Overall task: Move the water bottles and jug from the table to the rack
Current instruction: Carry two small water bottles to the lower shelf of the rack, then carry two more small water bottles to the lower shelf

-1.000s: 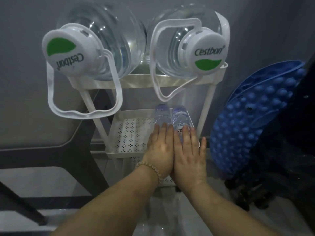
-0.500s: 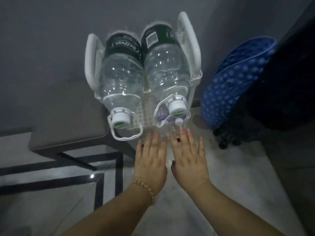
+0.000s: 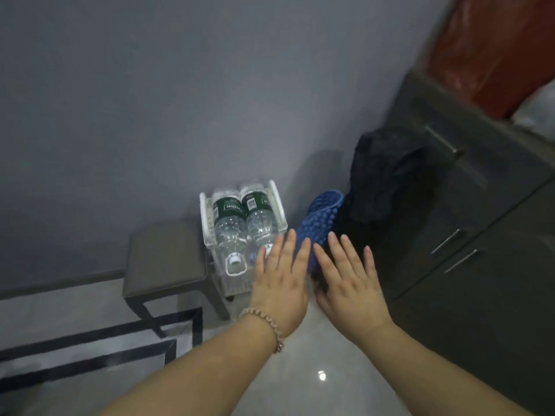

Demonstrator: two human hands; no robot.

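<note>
Two big clear water jugs with green labels, the left jug (image 3: 227, 226) and the right jug (image 3: 259, 219), lie side by side on top of the white rack (image 3: 207, 217) against the grey wall. My left hand (image 3: 280, 280), with a bead bracelet on its wrist, is held flat with fingers spread in front of the rack and covers the right jug's cap. Beside it my right hand (image 3: 348, 280) is flat and spread too. Both hands are empty and well short of the rack. The lower shelves are mostly hidden.
A dark stool (image 3: 166, 259) stands left of the rack. A blue bumpy mat (image 3: 322, 217) leans to its right, next to a dark cloth (image 3: 387, 178) and a dark cabinet (image 3: 480, 205) with bar handles. The floor is glossy with black lines.
The view has pulled far back and up from the rack, which now looks small. Both hands left the small bottles on the lower shelf and hang flat in the air.
</note>
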